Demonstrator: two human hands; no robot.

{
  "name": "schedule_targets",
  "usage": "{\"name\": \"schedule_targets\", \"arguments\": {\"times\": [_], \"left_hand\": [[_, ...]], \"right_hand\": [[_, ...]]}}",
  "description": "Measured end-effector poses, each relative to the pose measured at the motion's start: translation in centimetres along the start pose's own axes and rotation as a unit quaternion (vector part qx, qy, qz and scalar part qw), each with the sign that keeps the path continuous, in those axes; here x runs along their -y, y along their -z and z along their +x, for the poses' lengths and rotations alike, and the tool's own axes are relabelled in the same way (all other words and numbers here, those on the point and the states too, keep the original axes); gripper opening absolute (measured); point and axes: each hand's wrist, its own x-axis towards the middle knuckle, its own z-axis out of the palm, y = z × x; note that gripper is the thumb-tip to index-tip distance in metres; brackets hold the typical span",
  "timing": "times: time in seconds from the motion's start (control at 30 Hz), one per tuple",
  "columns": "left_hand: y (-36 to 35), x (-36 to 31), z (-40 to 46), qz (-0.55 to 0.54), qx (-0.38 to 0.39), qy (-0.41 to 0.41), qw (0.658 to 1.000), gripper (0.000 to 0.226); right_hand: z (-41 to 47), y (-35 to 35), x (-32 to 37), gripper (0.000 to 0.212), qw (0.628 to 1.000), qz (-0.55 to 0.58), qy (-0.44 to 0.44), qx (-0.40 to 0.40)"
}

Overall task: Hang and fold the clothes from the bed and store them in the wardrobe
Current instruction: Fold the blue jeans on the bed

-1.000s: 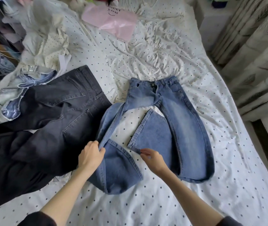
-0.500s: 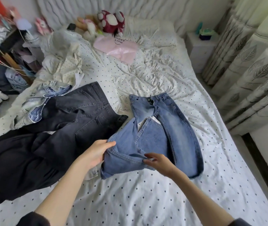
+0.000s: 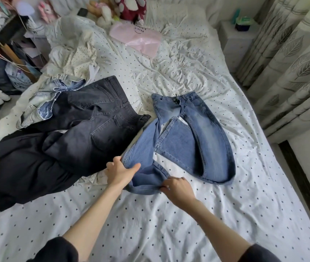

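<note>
My left hand [image 3: 121, 172] and right hand [image 3: 176, 188] now pinch the blue jeans [image 3: 201, 133] hem, I think, pulled nearer for folding.

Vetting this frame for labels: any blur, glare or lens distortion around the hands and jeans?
Head view: light is soft and even, with no glare. The left hand, the right hand and the blue jeans are sharp, stitching readable. Wide-angle distortion bends the curtains and the bed edge at the right. The black jeans lose fold detail in their darkest parts.
</note>
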Motion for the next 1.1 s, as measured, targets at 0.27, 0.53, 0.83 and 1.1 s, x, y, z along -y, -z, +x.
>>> {"name": "schedule_targets", "arguments": {"times": [0.27,0.53,0.83,1.1], "left_hand": [[-3.7,4.8,-5.8,-0.108,0.028,0.066,0.992,0.013],[-2.0,3.1,-10.4,-0.246,0.098,-0.008,0.964,0.01],[2.5,1.8,-12.9,-0.397,0.187,-0.009,0.898,0.017],[6.3,11.3,-5.8,-0.263,0.137,0.044,0.954,0.025]], "right_hand": [[-8.0,-2.0,0.8,0.027,0.997,0.056,0.039,0.045],[-13.9,-1.7,-1.3,0.06,0.977,0.176,-0.066,0.098],[-15.4,1.5,-0.6,0.047,0.889,0.416,-0.159,0.102],[-13.4,-1.8,1.0,0.031,0.873,0.427,-0.216,0.091]]}}
